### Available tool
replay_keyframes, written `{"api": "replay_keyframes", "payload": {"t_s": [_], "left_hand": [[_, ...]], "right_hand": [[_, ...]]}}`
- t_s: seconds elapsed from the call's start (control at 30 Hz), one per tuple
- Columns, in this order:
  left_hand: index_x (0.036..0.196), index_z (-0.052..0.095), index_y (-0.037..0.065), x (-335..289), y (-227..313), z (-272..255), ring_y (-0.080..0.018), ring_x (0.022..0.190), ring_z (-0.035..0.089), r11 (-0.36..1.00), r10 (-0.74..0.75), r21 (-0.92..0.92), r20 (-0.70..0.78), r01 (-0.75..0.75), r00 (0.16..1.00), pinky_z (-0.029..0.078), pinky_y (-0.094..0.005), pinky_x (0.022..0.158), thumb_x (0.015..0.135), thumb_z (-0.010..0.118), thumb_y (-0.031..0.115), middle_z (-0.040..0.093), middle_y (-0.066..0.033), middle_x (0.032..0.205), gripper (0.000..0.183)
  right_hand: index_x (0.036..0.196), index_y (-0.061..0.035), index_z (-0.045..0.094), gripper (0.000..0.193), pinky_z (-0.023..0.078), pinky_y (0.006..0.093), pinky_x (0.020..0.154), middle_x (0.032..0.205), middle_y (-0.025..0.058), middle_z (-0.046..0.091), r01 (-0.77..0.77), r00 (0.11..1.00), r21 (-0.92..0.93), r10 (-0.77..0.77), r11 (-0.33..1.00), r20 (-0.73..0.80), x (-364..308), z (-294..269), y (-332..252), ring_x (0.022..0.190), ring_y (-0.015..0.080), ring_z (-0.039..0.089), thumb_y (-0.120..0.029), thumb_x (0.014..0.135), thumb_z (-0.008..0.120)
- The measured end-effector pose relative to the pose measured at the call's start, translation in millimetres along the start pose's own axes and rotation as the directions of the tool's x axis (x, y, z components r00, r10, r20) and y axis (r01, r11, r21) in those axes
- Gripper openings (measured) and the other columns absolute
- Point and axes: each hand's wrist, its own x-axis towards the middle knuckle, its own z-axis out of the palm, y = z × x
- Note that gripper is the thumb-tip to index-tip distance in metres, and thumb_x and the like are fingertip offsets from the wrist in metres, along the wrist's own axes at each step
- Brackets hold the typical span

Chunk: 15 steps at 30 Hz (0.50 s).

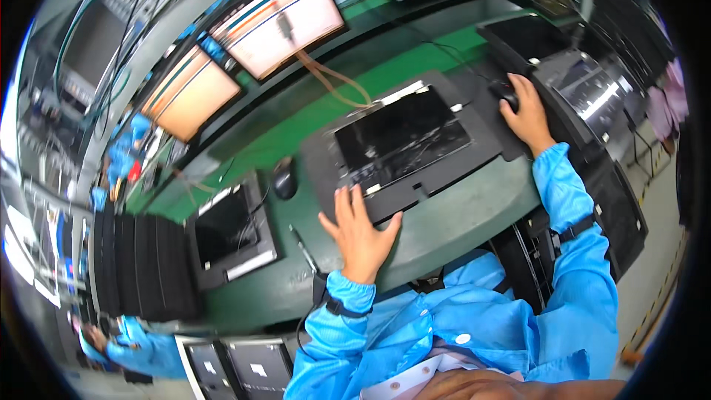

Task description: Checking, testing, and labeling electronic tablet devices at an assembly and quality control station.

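Observation:
A dark, glossy display panel (pixel 404 137) lies in a black foam tray (pixel 318 167) on the green bench in front of me. Fingers spread, my left hand (pixel 358 233) rests at the tray's near left edge, its fingertips by the panel's lower left corner. At the right, my right hand (pixel 528 115) is curled over a black computer mouse (pixel 504 92), with the thumb along its side. A cable with a pinkish sheath (pixel 329 70) runs from the monitor down to the panel's far edge.
Two lit monitors (pixel 278 18) stand behind the tray. On the left are a second mouse (pixel 284 178), a pen (pixel 302 247), another panel in a tray (pixel 228 230) and stacked black foam trays (pixel 144 267). More panels in black trays (pixel 529 37) sit at the right. Co-workers in blue are nearby.

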Motion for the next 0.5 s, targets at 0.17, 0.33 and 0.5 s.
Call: {"api": "replay_keyframes", "payload": {"t_s": [0.17, 0.33, 0.5], "left_hand": [[0.149, 0.04, 0.0, 0, -14, -2, -0.0381, 0.149, 0.031, 1.0, -0.013, 0.008, -0.026, 0.013, 1.0, 0.014, -0.0695, 0.117, 0.078, 0.082, 0.046, 0.037, -0.0241, 0.156, 0.095], [0.151, 0.039, 0.0, 2, -13, 0, -0.0387, 0.149, 0.031, 1.0, -0.002, -0.013, -0.03, 0.002, 1.0, 0.012, -0.069, 0.118, 0.077, 0.082, 0.048, 0.036, -0.024, 0.157, 0.097], [0.151, 0.038, -0.001, -2, -8, -5, -0.0386, 0.15, 0.029, 0.997, -0.038, -0.068, -0.014, 0.037, 0.999, 0.008, -0.0696, 0.118, 0.078, 0.08, 0.05, 0.035, -0.0254, 0.156, 0.098]], "right_hand": [[0.135, -0.0056, 0.06, 0.052, 0.043, 0.0451, 0.109, 0.137, 0.0166, 0.057, 0.186, 0.982, -0.105, -0.189, 0.977, -0.025, 8, 17, -21, 0.129, 0.0367, 0.053, -0.015, 0.086, 0.072], [0.126, -0.0058, 0.067, 0.04, 0.041, 0.0444, 0.111, 0.134, 0.0161, 0.061, 0.337, 0.934, 0.11, -0.347, 0.935, 0.089, 16, 9, -55, 0.131, 0.0351, 0.053, -0.015, 0.087, 0.072], [0.124, -0.0052, 0.066, 0.036, 0.041, 0.0441, 0.112, 0.134, 0.0142, 0.06, 0.294, 0.82, 0.292, -0.397, 0.91, 0.413, 31, 12, -77, 0.134, 0.0342, 0.051, -0.011, 0.088, 0.069]]}}
